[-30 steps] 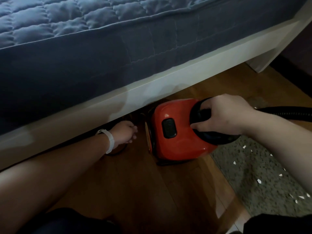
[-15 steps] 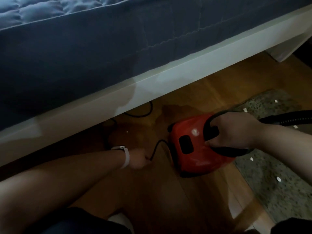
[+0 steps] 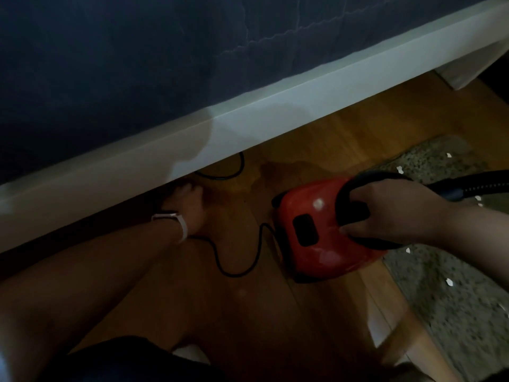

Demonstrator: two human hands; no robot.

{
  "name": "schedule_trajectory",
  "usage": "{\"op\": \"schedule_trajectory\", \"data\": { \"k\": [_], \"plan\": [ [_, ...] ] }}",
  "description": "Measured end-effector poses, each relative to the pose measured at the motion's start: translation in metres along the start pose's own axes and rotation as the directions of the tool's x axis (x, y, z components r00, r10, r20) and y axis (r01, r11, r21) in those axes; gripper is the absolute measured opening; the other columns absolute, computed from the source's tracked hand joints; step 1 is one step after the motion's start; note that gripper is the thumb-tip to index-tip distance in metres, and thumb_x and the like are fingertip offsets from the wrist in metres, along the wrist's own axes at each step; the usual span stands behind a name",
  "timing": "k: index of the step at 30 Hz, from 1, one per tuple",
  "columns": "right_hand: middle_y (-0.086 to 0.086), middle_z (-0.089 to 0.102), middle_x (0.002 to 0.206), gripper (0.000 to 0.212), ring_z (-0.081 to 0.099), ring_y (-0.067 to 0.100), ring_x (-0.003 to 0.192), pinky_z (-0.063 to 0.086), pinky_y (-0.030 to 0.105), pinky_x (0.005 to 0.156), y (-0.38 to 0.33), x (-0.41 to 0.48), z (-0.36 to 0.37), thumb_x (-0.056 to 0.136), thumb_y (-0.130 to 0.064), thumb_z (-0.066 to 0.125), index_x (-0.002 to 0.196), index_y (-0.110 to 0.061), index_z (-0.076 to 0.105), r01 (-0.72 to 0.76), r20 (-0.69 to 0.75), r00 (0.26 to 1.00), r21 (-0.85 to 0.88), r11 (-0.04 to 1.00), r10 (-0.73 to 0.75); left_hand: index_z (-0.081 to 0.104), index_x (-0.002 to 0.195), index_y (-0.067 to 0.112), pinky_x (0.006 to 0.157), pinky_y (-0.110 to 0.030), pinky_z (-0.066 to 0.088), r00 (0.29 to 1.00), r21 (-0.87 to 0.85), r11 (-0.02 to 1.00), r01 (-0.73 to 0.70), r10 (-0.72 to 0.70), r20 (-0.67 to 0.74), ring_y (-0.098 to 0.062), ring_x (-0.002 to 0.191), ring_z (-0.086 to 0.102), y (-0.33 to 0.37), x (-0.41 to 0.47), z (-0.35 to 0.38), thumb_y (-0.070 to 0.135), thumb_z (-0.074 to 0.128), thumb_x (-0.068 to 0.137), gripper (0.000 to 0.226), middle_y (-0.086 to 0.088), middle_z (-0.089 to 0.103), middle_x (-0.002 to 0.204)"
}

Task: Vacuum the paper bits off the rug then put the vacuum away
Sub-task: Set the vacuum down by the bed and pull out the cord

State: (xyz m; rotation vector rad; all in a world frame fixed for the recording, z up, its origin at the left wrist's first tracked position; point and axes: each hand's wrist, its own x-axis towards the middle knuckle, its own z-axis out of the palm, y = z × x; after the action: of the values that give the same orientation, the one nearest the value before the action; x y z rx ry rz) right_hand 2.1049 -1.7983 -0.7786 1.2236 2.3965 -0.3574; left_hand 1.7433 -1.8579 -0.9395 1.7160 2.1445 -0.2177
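Rug (paper-flecked) on wood floor near bed.

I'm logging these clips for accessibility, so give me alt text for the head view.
A right hand grips the black handle of a red vacuum on a wooden floor, beside a rug dotted with paper bits. The left hand lies at the lower edge of a white bed frame, the vacuum's black cord looping near its wrist.
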Motion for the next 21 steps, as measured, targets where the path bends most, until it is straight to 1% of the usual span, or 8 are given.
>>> {"op": "schedule_trajectory", "data": {
  "k": [2, 4, 6, 8, 11, 14, 18, 21],
  "plan": [
    [-0.005, 0.060, 0.070, 0.048, 0.056, 0.010, 0.061, 0.048, 0.035, 0.059, 0.002, -0.001, 0.003, 0.074, -0.075, 0.053, 0.073, -0.027, 0.056, 0.016, -0.030, 0.999, 0.034, 0.999, -0.015, 0.046, 0.131, 0.012, 0.095, -0.044, 0.042, 0.992, 0.043, 0.991, 0.128, -0.128, -0.016, -0.038, 0.122, 0.046, -0.021, 0.005, 0.007, 0.049, 0.053, 0.088, 0.057, -0.018, 0.046, 0.134],
    [-0.008, 0.061, 0.076, 0.047, 0.057, 0.009, 0.067, 0.051, 0.036, 0.064, 0.003, -0.002, 0.003, 0.072, -0.075, 0.050, 0.079, -0.030, 0.057, 0.040, -0.042, 0.998, 0.072, 0.997, -0.037, 0.037, 0.144, 0.010, 0.105, -0.046, 0.037, 0.963, -0.038, 0.965, 0.261, -0.257, 0.086, -0.039, 0.131, 0.040, -0.037, 0.010, 0.018, 0.058, 0.045, 0.090, 0.073, -0.019, 0.039, 0.146],
    [-0.013, 0.060, 0.086, 0.043, 0.058, 0.007, 0.075, 0.051, 0.035, 0.070, 0.002, -0.001, 0.002, 0.072, -0.074, 0.054, 0.088, -0.035, 0.057, 0.060, -0.037, 0.998, 0.091, 0.994, -0.057, 0.038, 0.145, 0.004, 0.110, -0.040, 0.032, 0.926, -0.123, 0.940, 0.320, -0.282, 0.252, -0.036, 0.135, 0.039, -0.041, 0.011, 0.022, 0.042, 0.040, 0.101, 0.058, -0.020, 0.039, 0.149],
    [-0.017, 0.057, 0.089, 0.038, 0.056, 0.005, 0.079, 0.051, 0.034, 0.072, 0.001, 0.003, 0.001, 0.073, -0.073, 0.057, 0.091, -0.039, 0.055, 0.072, -0.018, 0.997, 0.104, 0.992, -0.071, 0.048, 0.137, 0.000, 0.105, -0.038, 0.036, 0.923, -0.236, 0.910, 0.342, -0.278, 0.266, -0.038, 0.128, 0.046, -0.035, 0.005, 0.018, 0.027, 0.039, 0.104, 0.044, -0.022, 0.047, 0.142],
    [-0.020, 0.055, 0.088, 0.029, 0.054, 0.001, 0.077, 0.046, 0.025, 0.070, -0.007, 0.009, -0.004, 0.080, -0.066, 0.062, 0.093, -0.041, 0.055, 0.091, -0.017, 0.996, 0.222, 0.971, -0.089, 0.061, 0.120, 0.000, 0.093, -0.038, 0.044, 0.967, -0.367, 0.898, 0.243, -0.193, 0.166, -0.038, 0.112, 0.056, -0.012, -0.021, 0.004, 0.030, 0.038, 0.104, 0.040, -0.023, 0.060, 0.122],
    [-0.014, 0.057, 0.095, 0.035, 0.057, 0.006, 0.084, 0.049, 0.028, 0.074, -0.023, 0.018, -0.007, 0.084, -0.058, 0.063, 0.102, -0.028, 0.060, 0.137, -0.029, 0.991, 0.269, 0.954, -0.134, 0.066, 0.100, 0.005, 0.082, -0.034, 0.046, 0.990, -0.453, 0.881, 0.133, -0.098, 0.101, -0.034, 0.097, 0.061, 0.008, -0.047, -0.009, 0.033, 0.040, 0.103, 0.038, -0.014, 0.066, 0.100],
    [-0.009, 0.052, 0.099, 0.032, 0.053, 0.010, 0.088, 0.043, 0.027, 0.075, -0.047, 0.029, -0.008, 0.088, -0.051, 0.063, 0.103, -0.023, 0.058, 0.200, 0.003, 0.978, 0.270, 0.942, -0.208, 0.056, 0.071, 0.005, 0.062, -0.038, 0.045, 0.999, -0.518, 0.855, -0.042, 0.040, -0.016, -0.027, 0.065, 0.058, 0.034, -0.081, -0.031, 0.031, 0.046, 0.101, 0.041, -0.012, 0.057, 0.067],
    [-0.007, 0.052, 0.113, 0.039, 0.053, 0.012, 0.098, 0.047, 0.029, 0.083, -0.064, 0.034, -0.011, 0.091, -0.046, 0.062, 0.123, -0.027, 0.053, 0.240, 0.007, 0.967, 0.304, 0.922, -0.254, 0.051, 0.066, 0.007, 0.052, -0.037, 0.040, 0.981, -0.586, 0.787, -0.191, 0.167, -0.096, -0.016, 0.052, 0.048, 0.051, -0.105, -0.050, 0.032, 0.048, 0.099, 0.042, -0.005, 0.049, 0.057]
  ]
}}
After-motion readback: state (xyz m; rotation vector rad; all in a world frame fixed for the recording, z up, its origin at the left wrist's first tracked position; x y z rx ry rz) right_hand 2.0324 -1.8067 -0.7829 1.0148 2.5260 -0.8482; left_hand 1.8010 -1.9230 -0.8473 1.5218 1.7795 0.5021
